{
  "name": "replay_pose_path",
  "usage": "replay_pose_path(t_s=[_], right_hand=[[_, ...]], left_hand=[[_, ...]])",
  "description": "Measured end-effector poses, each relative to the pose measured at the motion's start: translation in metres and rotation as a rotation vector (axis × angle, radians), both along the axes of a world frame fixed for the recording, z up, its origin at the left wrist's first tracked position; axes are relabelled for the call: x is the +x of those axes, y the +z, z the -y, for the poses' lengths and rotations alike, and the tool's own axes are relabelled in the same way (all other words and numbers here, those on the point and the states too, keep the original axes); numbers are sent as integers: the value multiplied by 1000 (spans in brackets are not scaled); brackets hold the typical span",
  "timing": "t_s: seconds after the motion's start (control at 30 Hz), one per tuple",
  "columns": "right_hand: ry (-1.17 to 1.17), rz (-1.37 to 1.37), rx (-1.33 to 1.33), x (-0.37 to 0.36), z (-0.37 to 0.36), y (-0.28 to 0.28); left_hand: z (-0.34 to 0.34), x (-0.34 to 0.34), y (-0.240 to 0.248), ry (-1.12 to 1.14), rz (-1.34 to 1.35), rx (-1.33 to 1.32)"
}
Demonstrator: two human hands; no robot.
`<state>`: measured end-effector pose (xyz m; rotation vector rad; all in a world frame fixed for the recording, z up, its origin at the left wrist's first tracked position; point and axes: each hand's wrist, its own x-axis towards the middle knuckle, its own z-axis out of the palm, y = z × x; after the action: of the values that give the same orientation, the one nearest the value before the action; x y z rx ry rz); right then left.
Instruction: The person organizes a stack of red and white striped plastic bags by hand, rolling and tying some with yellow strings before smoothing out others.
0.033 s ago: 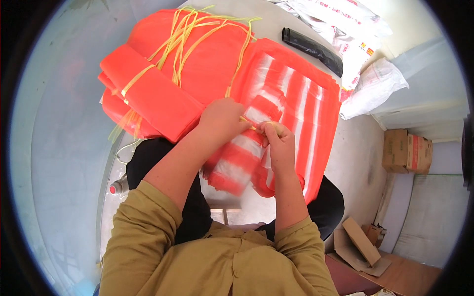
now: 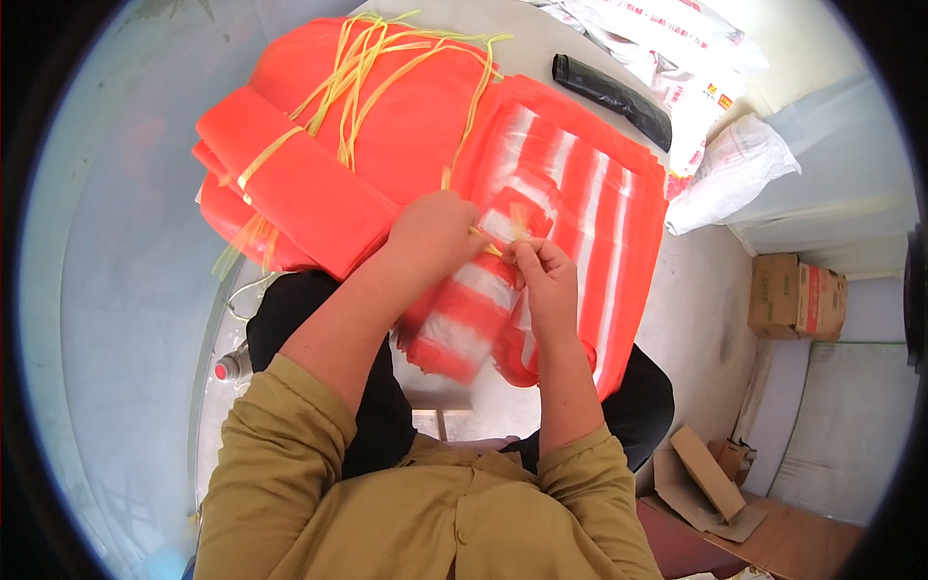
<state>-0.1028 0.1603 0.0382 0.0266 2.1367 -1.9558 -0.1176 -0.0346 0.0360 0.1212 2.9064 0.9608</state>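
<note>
A rolled bundle of red-and-white striped plastic bags (image 2: 462, 314) lies slanted in front of me, its near end slightly blurred. A yellow plastic tie strip (image 2: 492, 249) crosses it between my hands. My left hand (image 2: 437, 227) is closed on the strip, at the bundle's left side. With thumb and forefinger, my right hand (image 2: 543, 268) pinches the strip at the other side, and a blurred loose end sticks up above those fingertips. Under the bundle spreads a flat stack of striped bags (image 2: 607, 222). Left of it rests a folded red bundle (image 2: 300, 184) tied with a yellow strip.
Loose yellow strips (image 2: 353, 82) lie over a red stack (image 2: 411, 116) at the back left. Behind the striped stack is a black roll (image 2: 614, 100), with printed white sacks (image 2: 677, 58) beyond. Cardboard boxes (image 2: 795, 297) stand to the right; a capped bottle (image 2: 228, 367) is at lower left.
A loose end of the yellow strip now stands up above my right fingertips. Both hands have barely shifted, and the bundle stays in place.
</note>
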Motion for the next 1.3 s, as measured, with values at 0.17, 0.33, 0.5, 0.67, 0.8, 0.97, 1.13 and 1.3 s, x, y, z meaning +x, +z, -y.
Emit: replay_pose_path(t_s=[0.17, 0.33, 0.5, 0.67, 0.8, 0.97, 1.13, 1.3], right_hand=[[5, -56, 33, 0, 2, -15], [62, -96, 194, 1, 8, -17], [83, -294, 258, 2, 13, -20], [40, -262, 216, -1, 5, -32], [62, -231, 96, 0, 8, -29], [-80, -120, -32, 4, 9, -17], [41, -166, -31, 3, 6, -14], [-13, -380, 347, 3, 7, -14]], left_hand=[[11, 3, 14, 68, -210, 59], [8, 4, 17, -23, -213, 319], [5, 2, 17, -209, 54, 837], [-4, 8, 34, -41, 129, 910], [-9, 3, 1, -193, 137, 716], [-16, 2, 3, -127, 103, 497], [-18, 2, 4, -31, 97, 477], [-17, 3, 4, -48, 188, 416]])
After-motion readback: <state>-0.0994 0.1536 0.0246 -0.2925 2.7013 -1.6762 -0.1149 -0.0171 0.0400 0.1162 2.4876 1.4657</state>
